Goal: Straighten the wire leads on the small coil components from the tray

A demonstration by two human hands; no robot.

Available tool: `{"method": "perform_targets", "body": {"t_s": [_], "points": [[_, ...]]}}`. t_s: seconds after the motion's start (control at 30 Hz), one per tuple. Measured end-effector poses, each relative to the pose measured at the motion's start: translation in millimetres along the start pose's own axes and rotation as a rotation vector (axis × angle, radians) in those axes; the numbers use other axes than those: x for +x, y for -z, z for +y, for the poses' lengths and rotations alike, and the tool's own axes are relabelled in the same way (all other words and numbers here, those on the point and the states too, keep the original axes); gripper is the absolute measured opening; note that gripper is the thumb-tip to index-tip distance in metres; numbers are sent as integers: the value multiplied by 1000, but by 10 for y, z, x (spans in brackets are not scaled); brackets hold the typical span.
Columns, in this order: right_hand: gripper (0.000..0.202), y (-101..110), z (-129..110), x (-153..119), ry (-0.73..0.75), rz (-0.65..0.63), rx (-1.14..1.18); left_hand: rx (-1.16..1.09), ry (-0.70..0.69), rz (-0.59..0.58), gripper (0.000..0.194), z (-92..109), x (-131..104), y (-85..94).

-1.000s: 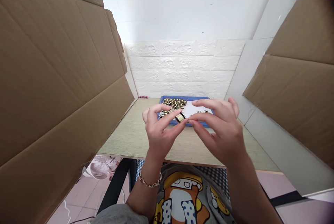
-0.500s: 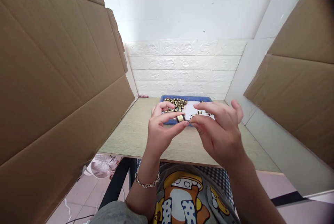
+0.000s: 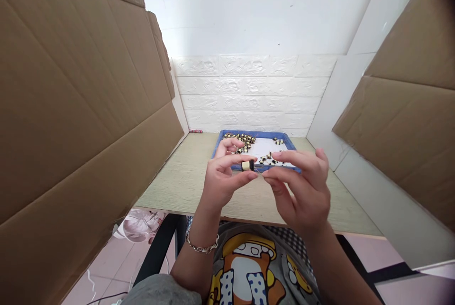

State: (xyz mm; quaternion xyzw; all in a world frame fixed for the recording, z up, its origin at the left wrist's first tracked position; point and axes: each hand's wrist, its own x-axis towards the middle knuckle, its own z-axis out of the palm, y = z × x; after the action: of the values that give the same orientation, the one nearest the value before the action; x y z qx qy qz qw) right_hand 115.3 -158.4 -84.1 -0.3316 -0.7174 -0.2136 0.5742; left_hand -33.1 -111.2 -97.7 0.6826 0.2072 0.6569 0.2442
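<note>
Between thumb and index finger, my left hand (image 3: 223, 177) holds a small black part with a pale yellow middle (image 3: 246, 166). To its right, my right hand (image 3: 302, 181) pinches the end of a thin wire or lead (image 3: 259, 169) that comes from the part; its thumb and index fingertips are together. Behind the hands lies a blue tray (image 3: 263, 133) with a white lining. Many similar parts (image 3: 247, 139) are heaped at the tray's left, and several more (image 3: 266, 158) lie loose at its right, partly hidden by my right hand.
The tray stands on a light wooden table (image 3: 170, 177) against a white brick-patterned wall (image 3: 231, 84). A red marker (image 3: 195, 131) lies at the back left. Large cardboard sheets (image 3: 88, 82) flank the left and right sides.
Both hands have shifted slightly down and toward the right. The part is turned more level, and the gap between it and my right fingertips has widened, showing the wire.
</note>
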Motion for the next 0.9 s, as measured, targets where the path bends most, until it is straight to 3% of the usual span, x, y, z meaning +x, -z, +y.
{"method": "perform_targets", "body": {"t_s": [0.2, 0.63, 0.9], "points": [[10, -36, -31, -68, -257, -5, 347, 86, -153, 28, 25, 39, -6, -5], [8, -248, -7, -232, -598, -129, 984, 233, -186, 43, 26, 79, -36, -22], [9, -326, -13, -277, -670, -150, 1030, 255, -207, 58, 25, 110, -57, -34]]}}
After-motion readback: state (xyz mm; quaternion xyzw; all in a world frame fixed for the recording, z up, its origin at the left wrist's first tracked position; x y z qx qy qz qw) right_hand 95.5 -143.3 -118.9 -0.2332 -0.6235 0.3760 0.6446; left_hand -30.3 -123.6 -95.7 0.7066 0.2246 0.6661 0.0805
